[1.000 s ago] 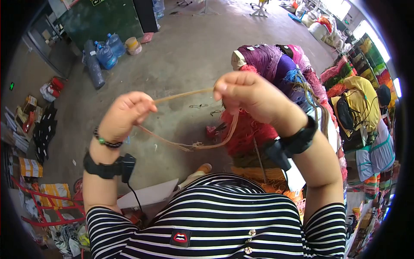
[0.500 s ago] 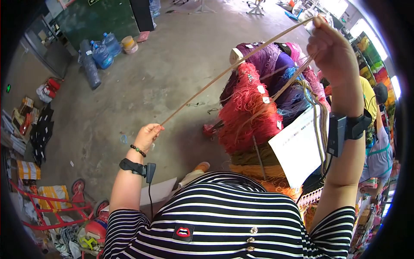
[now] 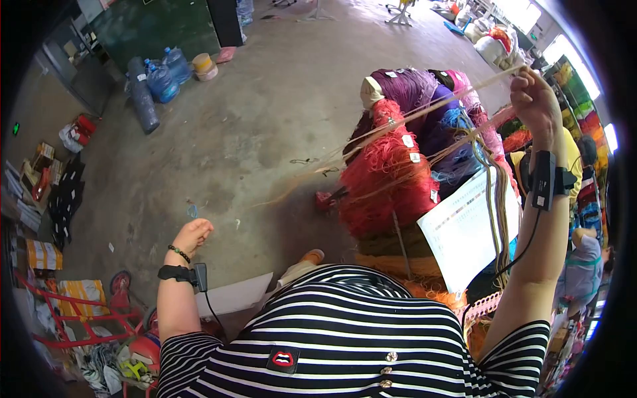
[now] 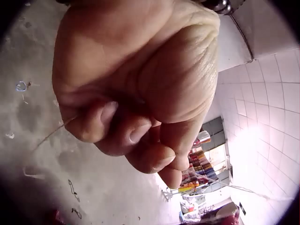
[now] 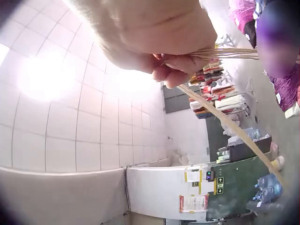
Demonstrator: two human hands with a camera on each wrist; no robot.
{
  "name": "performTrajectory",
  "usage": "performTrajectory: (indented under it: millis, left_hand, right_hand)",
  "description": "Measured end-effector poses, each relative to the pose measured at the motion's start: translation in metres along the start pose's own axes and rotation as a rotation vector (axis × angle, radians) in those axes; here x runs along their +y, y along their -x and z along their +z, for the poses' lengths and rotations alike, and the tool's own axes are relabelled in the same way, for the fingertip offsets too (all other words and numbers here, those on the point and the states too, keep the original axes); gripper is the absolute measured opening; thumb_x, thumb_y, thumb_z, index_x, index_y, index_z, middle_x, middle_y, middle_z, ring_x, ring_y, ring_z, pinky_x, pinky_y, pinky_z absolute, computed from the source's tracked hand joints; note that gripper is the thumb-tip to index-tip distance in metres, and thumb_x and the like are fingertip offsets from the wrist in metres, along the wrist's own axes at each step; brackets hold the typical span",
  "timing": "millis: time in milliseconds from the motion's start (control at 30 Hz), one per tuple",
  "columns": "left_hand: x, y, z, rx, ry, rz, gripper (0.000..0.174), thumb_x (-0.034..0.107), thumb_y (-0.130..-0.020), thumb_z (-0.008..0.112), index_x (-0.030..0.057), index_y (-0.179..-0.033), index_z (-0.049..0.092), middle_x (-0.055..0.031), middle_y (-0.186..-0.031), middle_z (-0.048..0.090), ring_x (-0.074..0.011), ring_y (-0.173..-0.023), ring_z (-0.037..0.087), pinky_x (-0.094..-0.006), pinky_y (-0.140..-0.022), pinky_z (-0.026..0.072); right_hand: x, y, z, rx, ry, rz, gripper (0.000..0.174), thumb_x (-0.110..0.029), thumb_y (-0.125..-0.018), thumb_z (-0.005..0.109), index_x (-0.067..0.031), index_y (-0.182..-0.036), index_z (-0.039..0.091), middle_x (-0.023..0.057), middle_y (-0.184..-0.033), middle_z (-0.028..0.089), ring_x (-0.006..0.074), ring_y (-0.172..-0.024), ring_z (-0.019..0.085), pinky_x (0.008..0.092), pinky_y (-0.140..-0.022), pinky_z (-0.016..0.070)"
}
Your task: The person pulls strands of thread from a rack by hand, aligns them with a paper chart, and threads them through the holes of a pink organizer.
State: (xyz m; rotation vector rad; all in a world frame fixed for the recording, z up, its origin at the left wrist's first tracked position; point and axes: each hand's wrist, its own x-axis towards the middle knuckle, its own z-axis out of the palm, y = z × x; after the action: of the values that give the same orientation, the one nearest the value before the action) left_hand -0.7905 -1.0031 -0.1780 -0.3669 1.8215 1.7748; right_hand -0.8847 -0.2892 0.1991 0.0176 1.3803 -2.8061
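Observation:
My right hand [image 3: 533, 99] is raised high at the right, its curled fingers gripping a bundle of beige yarn [image 3: 458, 99]. In the right wrist view two lengths of the yarn [image 5: 234, 129] leave that hand, one sideways and one slanting down. In the head view its strands spread leftward over the coloured skeins and blur out above the floor. My left hand [image 3: 194, 236] is low at the left, fingers curled toward the palm. The left wrist view shows a thin strand [image 4: 50, 134] coming out at its little-finger side and another fine strand [image 4: 225, 185] at its fingertips.
Red yarn skeins [image 3: 385, 179] and purple skeins [image 3: 408, 89] hang on a rack at my right. A printed sheet [image 3: 461, 229] lies beside brown hanging strands [image 3: 496, 205]. Water bottles [image 3: 162, 83] stand on the floor [image 3: 265, 119], and a red cart frame [image 3: 73, 315] is at the left.
Both hands were close together with a yarn loop between them. The right hand swung up and right with the yarn, pulling it taut; now the strands hang looser and the left hand is lower.

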Motion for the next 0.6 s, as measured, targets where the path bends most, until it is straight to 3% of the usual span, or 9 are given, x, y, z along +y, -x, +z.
performTrajectory:
  millis: [33,133,167,200,300,433,467,533,600]
  left_hand:
    - [-0.005,0.002,-0.009,0.05,0.019,0.004,0.013,0.02,-0.095,0.055,0.0092,-0.091,0.06,0.0069,-0.064,0.045,-0.0039,-0.049,0.032,-0.0193,-0.045,0.0252]
    - [-0.035,0.009,-0.046,0.51,-0.001,-0.101,0.011,0.02,-0.09,0.06,0.0107,-0.088,0.064,0.0077,-0.064,0.046,-0.0031,-0.046,0.031,-0.0202,-0.042,0.0223]
    - [-0.073,0.001,-0.087,0.655,-0.059,-0.13,0.021,0.025,-0.087,0.06,0.0065,-0.093,0.068,-0.0001,-0.074,0.06,-0.0106,-0.056,0.049,-0.0259,-0.049,0.0379]
    - [-0.122,-0.012,-0.141,0.845,-0.348,-0.292,0.032,0.029,-0.089,0.053,0.0048,-0.103,0.069,-0.0125,-0.096,0.069,-0.0254,-0.084,0.064,-0.0377,-0.073,0.049]
    - [-0.134,0.044,-0.17,1.104,-0.3,-0.514,0.024,0.026,-0.088,0.057,0.0065,-0.095,0.069,-0.0066,-0.084,0.063,-0.019,-0.072,0.055,-0.0335,-0.063,0.0418]
    - [-0.049,0.067,-0.108,0.853,-0.058,-0.257,0.016,0.023,-0.086,0.061,0.0088,-0.086,0.069,0.0011,-0.068,0.053,-0.0105,-0.056,0.043,-0.028,-0.05,0.0322]
    - [-0.016,0.061,-0.08,0.719,-0.087,-0.16,0.015,0.022,-0.085,0.062,0.0094,-0.083,0.068,0.0031,-0.064,0.051,-0.0084,-0.052,0.04,-0.0266,-0.047,0.0298]
    - [0.057,0.051,-0.012,0.421,-0.265,0.078,0.015,0.019,-0.086,0.064,0.0054,-0.083,0.069,0.0044,-0.063,0.052,-0.0062,-0.054,0.042,-0.0235,-0.049,0.0323]
    - [0.127,0.053,0.06,0.14,-0.429,0.28,0.018,0.018,-0.089,0.062,0.0014,-0.089,0.07,0.0022,-0.069,0.058,-0.0066,-0.061,0.049,-0.0226,-0.056,0.0397]
  right_hand:
    - [-0.001,0.0,-0.006,0.035,-0.007,-0.009,0.01,-0.011,-0.096,0.049,-0.0031,-0.09,0.052,-0.0009,-0.071,0.05,0.0116,-0.066,0.052,0.0215,-0.045,0.031]
    - [-0.01,-0.005,-0.029,0.147,-0.025,-0.05,0.008,-0.01,-0.096,0.048,-0.004,-0.093,0.053,-0.0018,-0.071,0.047,0.0105,-0.065,0.049,0.0206,-0.045,0.0292]
    - [-0.013,-0.006,-0.035,0.156,-0.001,-0.063,0.008,-0.01,-0.096,0.049,-0.0039,-0.092,0.053,-0.0016,-0.072,0.048,0.0105,-0.065,0.049,0.0205,-0.045,0.0303]
    - [-0.018,-0.006,-0.041,0.167,0.022,-0.078,0.009,-0.01,-0.096,0.049,-0.0037,-0.091,0.053,-0.0013,-0.072,0.049,0.0106,-0.065,0.05,0.0203,-0.045,0.0314]
    - [-0.033,-0.009,-0.066,0.328,0.109,-0.203,0.008,-0.01,-0.096,0.05,-0.0042,-0.093,0.056,0.0001,-0.075,0.054,0.0111,-0.068,0.055,0.0199,-0.046,0.0364]
    - [0.002,-0.006,-0.033,0.339,0.352,-0.208,0.013,-0.017,-0.094,0.056,-0.0073,-0.09,0.062,0.0035,-0.08,0.066,0.0115,-0.069,0.062,0.0189,-0.048,0.0422]
    - [0.019,-0.015,-0.034,0.017,0.542,-0.056,0.014,-0.021,-0.092,0.06,-0.009,-0.097,0.065,0.0032,-0.084,0.068,0.0116,-0.076,0.064,0.0209,-0.059,0.0469]
    - [0.108,-0.014,0.027,-0.052,0.49,0.028,0.022,-0.023,-0.094,0.054,-0.0076,-0.108,0.062,0.0056,-0.097,0.067,0.016,-0.091,0.062,0.0284,-0.084,0.0474]
    - [0.177,0.008,0.097,-0.31,0.536,0.181,0.03,-0.031,-0.091,0.057,-0.0076,-0.11,0.06,0.0064,-0.107,0.065,0.0141,-0.095,0.061,0.0279,-0.082,0.0467]
